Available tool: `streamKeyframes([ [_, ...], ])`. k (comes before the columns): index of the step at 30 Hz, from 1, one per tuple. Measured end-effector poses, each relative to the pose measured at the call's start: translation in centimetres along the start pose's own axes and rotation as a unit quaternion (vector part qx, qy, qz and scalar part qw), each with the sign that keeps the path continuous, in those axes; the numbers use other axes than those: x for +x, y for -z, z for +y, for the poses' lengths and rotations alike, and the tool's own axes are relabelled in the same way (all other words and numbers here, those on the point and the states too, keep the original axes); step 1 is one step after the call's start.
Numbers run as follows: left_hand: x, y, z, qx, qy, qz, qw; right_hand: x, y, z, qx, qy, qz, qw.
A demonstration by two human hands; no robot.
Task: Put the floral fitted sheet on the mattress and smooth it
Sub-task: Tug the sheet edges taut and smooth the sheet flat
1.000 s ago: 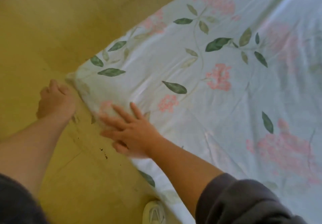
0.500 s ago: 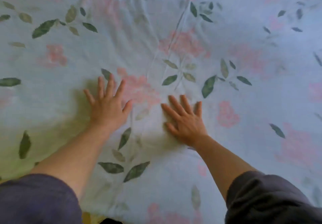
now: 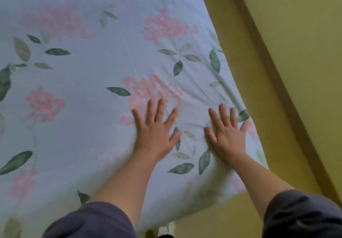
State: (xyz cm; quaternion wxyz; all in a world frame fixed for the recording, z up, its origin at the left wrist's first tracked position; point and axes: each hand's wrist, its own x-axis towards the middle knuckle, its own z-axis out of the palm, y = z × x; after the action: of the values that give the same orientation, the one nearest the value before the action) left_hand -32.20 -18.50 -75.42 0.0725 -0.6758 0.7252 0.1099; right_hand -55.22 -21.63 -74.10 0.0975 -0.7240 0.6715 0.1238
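The floral fitted sheet (image 3: 88, 82), pale blue with pink blossoms and green leaves, covers the mattress across most of the view. My left hand (image 3: 155, 128) lies flat on it with fingers spread, over the lower edge of a pink flower. My right hand (image 3: 227, 132) presses flat beside it, close to the mattress's right edge. Small creases fan out above my right fingers toward that edge. The sheet wraps over the near right corner (image 3: 238, 184). The mattress itself is hidden under the fabric.
Yellowish floor (image 3: 212, 219) shows beyond the near right corner. A darker baseboard strip (image 3: 262, 74) runs diagonally along the mattress's right side, with a yellow-green wall (image 3: 305, 52) past it. My dark sleeves fill the bottom corners.
Both hands have shifted from the left corner, across the middle of the sheet, to its right side. They remain flat with fingers spread, and the right edge and wall have come into view.
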Motion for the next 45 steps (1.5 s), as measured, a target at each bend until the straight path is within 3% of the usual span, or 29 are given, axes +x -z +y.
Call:
streamKeyframes([
  [2,-0.6,-0.1,3.3,-0.008,-0.094,-0.043,0.995,-1.3,-0.6,2.1,0.04,-0.086,-0.014,0.995],
  [5,-1.2,1.2,7.1,-0.021,-0.247,-0.103,0.963,-3.6,0.6,6.1,0.15,-0.256,-0.072,0.952],
  [7,-1.3,3.1,7.1,-0.05,-0.304,-0.12,0.944,-5.1,2.0,7.4,0.148,-0.289,-0.111,0.939],
  [9,-0.1,5.9,6.4,-0.088,-0.308,-0.108,0.941,-4.7,4.5,7.6,0.116,-0.27,-0.106,0.95],
  [12,3.4,9.0,4.4,-0.062,-0.26,-0.083,0.96,-1.3,7.3,6.8,0.123,-0.221,-0.083,0.964],
  [16,8.9,12.1,3.8,-0.035,-0.112,-0.088,0.989,6.1,10.5,4.8,0.255,-0.12,-0.066,0.957],
  [19,13.6,12.6,6.5,-0.033,-0.031,-0.094,0.995,11.0,10.3,5.6,0.375,-0.112,-0.084,0.916],
  [23,19.4,11.7,9.7,-0.037,0.02,-0.047,0.998,16.9,8.1,8.1,0.484,-0.166,-0.147,0.847],
  [27,25.3,8.7,11.5,-0.042,0.163,0.002,0.986,23.6,4.8,9.7,0.556,-0.208,-0.286,0.752],
  [29,26.3,7.5,12.4,-0.042,0.211,0.005,0.977,24.6,3.5,8.8,0.558,-0.167,-0.354,0.732],
  [31,27.2,6.3,13.2,-0.027,0.211,0.011,0.977,25.8,2.3,8.0,0.494,-0.078,-0.375,0.781],
  [34,27.8,6.0,13.4,-0.057,0.204,0.042,0.976,27.0,1.5,7.8,0.378,0.006,-0.285,0.881],
  [37,29.3,5.9,14.1,-0.085,0.25,0.074,0.962,27.6,1.0,9.2,0.273,0.081,-0.246,0.926],
  [40,29.4,5.6,15.1,-0.058,0.244,0.078,0.965,28.4,0.5,10.4,0.2,0.11,-0.245,0.942],
  [45,28.6,6.2,14.9,-0.012,0.179,0.043,0.983,30.8,2.2,10.1,0.136,0.123,-0.361,0.914],
])
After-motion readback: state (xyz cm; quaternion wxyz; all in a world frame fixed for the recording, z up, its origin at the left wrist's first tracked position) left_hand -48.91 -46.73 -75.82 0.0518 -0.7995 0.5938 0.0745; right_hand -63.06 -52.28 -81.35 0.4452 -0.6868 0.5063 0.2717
